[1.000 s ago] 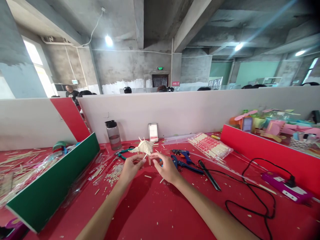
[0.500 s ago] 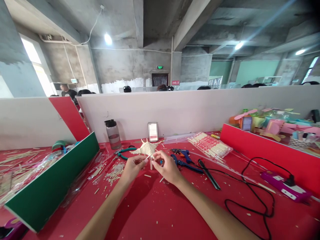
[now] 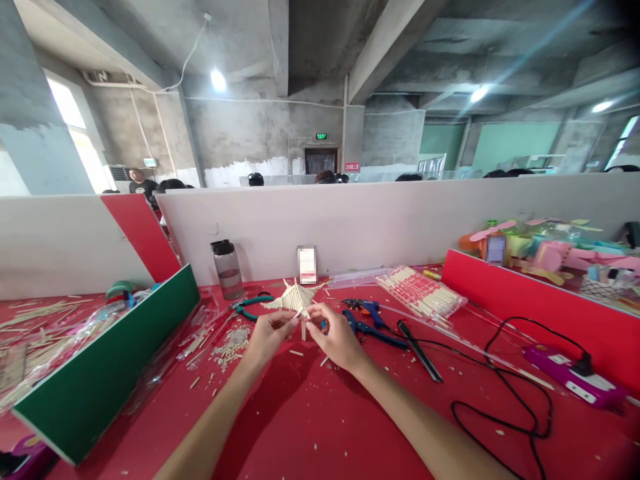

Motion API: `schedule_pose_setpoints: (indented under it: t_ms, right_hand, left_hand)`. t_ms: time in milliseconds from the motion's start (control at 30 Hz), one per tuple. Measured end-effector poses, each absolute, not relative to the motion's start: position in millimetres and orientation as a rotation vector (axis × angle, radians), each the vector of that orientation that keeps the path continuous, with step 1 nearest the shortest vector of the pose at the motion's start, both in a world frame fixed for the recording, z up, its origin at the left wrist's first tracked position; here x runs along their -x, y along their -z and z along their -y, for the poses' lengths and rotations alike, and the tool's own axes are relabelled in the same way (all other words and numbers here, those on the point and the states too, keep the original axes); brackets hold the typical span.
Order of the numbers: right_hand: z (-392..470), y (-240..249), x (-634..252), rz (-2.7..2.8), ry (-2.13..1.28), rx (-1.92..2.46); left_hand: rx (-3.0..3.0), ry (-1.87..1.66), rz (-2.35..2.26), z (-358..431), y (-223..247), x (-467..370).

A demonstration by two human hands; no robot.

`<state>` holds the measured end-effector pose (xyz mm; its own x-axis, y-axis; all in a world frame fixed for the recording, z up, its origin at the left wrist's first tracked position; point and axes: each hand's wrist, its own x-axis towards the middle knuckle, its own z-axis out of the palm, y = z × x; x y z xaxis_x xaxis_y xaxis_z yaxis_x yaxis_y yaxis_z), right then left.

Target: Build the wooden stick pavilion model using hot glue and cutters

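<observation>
A pale model (image 3: 296,295) built from thin wooden sticks, like a small pavilion roof with pointed corners, is in front of me at the middle of the table. My left hand (image 3: 269,337) pinches at its near corner, thumb against fingers. From the other side my right hand (image 3: 333,333) is closed on the same corner, fingertips nearly meeting the left ones. One stick points down below the fingertips. My fingers hide the exact contact. Teal-handled pliers (image 3: 253,307) lie left of the model. Right of it are blue-handled cutters (image 3: 375,331) and a blue glue gun (image 3: 369,309).
A utility knife (image 3: 421,352) and bagged sticks (image 3: 423,291) lie to the right, near a purple power strip (image 3: 573,375) with black cable. A water bottle (image 3: 227,270) and phone (image 3: 307,263) stand behind. Stick offcuts (image 3: 230,347) litter the left, beside a green divider (image 3: 110,367).
The hands keep nearly the same pinching pose at the model's near corner. The whole view has shifted very slightly.
</observation>
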<state>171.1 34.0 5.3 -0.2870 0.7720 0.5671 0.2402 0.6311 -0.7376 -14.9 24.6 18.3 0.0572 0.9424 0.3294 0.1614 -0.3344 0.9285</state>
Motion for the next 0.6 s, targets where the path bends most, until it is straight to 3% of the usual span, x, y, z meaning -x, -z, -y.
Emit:
schedule_pose_setpoints:
  t_ms: [600]
  right_hand:
    - [-37.8,-3.2,-170.9,1.87,-0.626,0.789]
  left_hand:
    - [-1.59,-1.319,-1.137,-24.1,-19.8,11.0]
